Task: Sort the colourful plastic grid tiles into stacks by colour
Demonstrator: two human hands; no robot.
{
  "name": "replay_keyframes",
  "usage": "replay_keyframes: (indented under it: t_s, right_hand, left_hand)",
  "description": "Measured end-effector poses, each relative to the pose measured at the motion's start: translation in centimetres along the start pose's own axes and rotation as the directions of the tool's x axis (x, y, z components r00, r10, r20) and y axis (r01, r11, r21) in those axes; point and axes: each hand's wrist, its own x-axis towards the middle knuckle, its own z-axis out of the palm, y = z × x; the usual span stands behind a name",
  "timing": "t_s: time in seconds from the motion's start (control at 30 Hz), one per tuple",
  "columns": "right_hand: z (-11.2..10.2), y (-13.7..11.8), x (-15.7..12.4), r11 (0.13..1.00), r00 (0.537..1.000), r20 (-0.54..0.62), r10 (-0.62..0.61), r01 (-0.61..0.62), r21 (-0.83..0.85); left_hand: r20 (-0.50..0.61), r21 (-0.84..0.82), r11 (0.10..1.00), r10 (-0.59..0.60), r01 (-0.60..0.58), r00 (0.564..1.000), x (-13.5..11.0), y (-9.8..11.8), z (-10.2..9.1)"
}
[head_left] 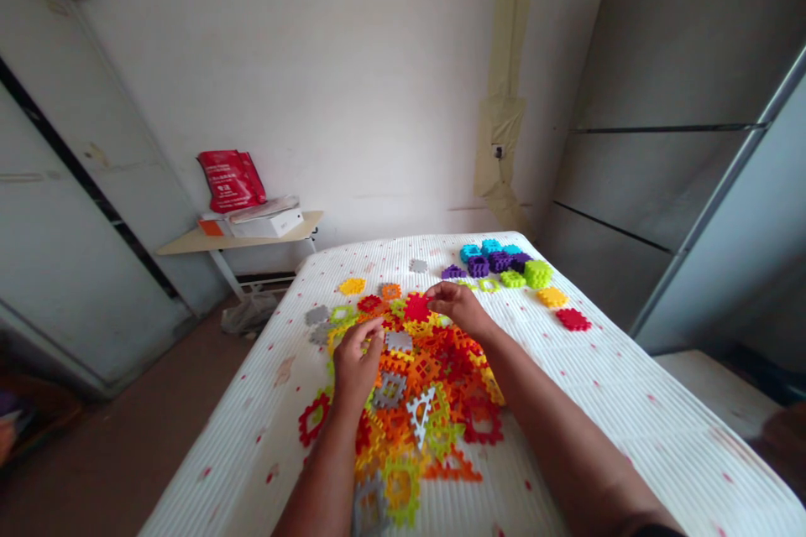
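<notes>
The right hand (463,309) pinches a red square piece (416,308) by its right edge, between thumb and fingers, over the far part of a pile (457,357) of loose toothed pieces. The left hand (358,358) is over the pile's left side, fingers bent toward the thumb; whether anything sits between those fingertips I cannot tell. Between the two hands lies a grey square piece (398,341), and nearer the body come a grey windowed piece (380,396) and a pale triangular frame (412,409), amid orange, yellow, red and lime ones. Beyond the right hand, toward the far right corner, are blue blocks (491,247), purple blocks (500,261) and a lime block (538,273), with a flat yellow square (552,296) and another red square (573,319) nearer. Pile and blocks rest on a white ribbed cloth (239,436). Past its far left corner, a side table (189,242) bears a red bag (230,182) and a white box (270,223), before a pale wall (353,75)
</notes>
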Motion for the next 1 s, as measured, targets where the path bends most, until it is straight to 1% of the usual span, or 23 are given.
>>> replay_keyframes:
  t_s: [0.07, 0.13, 0.2, 0.27, 0.37, 0.4, 0.47, 0.5, 0.57, 0.6, 0.67, 0.73, 0.8, 0.93, 1.0]
  right_hand:
    - [0.6, -0.8, -0.5, 0.998, 0.995, 0.093, 0.022, -0.028, 0.063]
    - [1.2, -1.5, -1.0, 0.995, 0.984, 0.177, 0.028, -0.044, 0.088]
    - [1.9, -1.9, -1.3, 0.996, 0.971, 0.239, 0.024, -0.044, 0.077]
    - [2.4, -2.0, -1.5, 0.999, 0.962, 0.273, 0.017, -0.03, 0.042]
    - [3.0, -1.7, -1.6, 0.999, 0.966, 0.259, -0.011, 0.022, -0.04]
    - [3.2, -1.6, -1.6, 0.995, 0.973, 0.23, -0.029, 0.049, -0.085]
    - [3.5, -1.7, -1.7, 0.968, 0.985, 0.155, -0.079, 0.113, -0.226]
    - [3.7, -1.8, -1.9, 0.937, 0.986, 0.123, -0.112, 0.146, -0.317]
    - [4.1, -2.3, -2.3, 0.839, 0.976, 0.103, -0.19, 0.216, -0.499]
    - [4.4, -2.5, -2.5, 0.777, 0.965, 0.124, -0.232, 0.26, -0.573]
    - [5.1, -2.9, -3.0, 0.647, 0.932, 0.201, -0.303, 0.356, -0.674]
    - [5.8, -3.1, -3.4, 0.535, 0.902, 0.278, -0.331, 0.422, -0.732]
    - [6.4, -3.1, -3.6, 0.468, 0.893, 0.314, -0.324, 0.439, -0.767]
    - [6.8, -3.7, -3.9, 0.382, 0.883, 0.358, -0.304, 0.457, -0.803]
    - [6.8, -4.2, -4.1, 0.347, 0.886, 0.384, -0.26, 0.456, -0.819]
  left_hand:
    - [0.011, -0.041, 0.999, -0.017, 0.018, 1.0, -0.1, 0.5, 0.0]
    - [0.024, -0.073, 0.996, -0.043, 0.045, 0.999, -0.2, 0.8, 0.0]
    - [0.041, -0.11, 0.99, -0.08, 0.084, 0.996, -0.2, 0.9, 0.0]
    - [0.057, -0.155, 0.98, -0.117, 0.125, 0.991, -0.2, 0.8, 0.1]
    - [0.075, -0.221, 0.958, -0.168, 0.181, 0.983, -0.2, 0.7, 0.2]
    - [0.078, -0.241, 0.95, -0.183, 0.197, 0.98, -0.2, 0.7, 0.2]
    - [0.073, -0.275, 0.935, -0.213, 0.225, 0.974, -0.2, 0.7, 0.2]
    - [0.059, -0.296, 0.926, -0.229, 0.236, 0.972, -0.2, 0.7, 0.3]
    - [0.029, -0.351, 0.9, -0.264, 0.257, 0.964, -0.1, 0.7, 0.3]
    - [0.018, -0.383, 0.884, -0.285, 0.27, 0.958, -0.1, 0.7, 0.3]
    - [0.008, -0.436, 0.852, -0.318, 0.29, 0.948, 0.0, 0.7, 0.3]
    - [0.015, -0.458, 0.836, -0.334, 0.303, 0.943, 0.0, 0.8, 0.2]
    - [0.028, -0.461, 0.831, -0.338, 0.312, 0.941, 0.0, 0.9, 0.1]
    - [0.05, -0.464, 0.824, -0.342, 0.325, 0.938, 0.0, 1.0, -0.2]
    - [0.054, -0.446, 0.836, -0.33, 0.318, 0.942, 0.0, 0.8, -0.3]
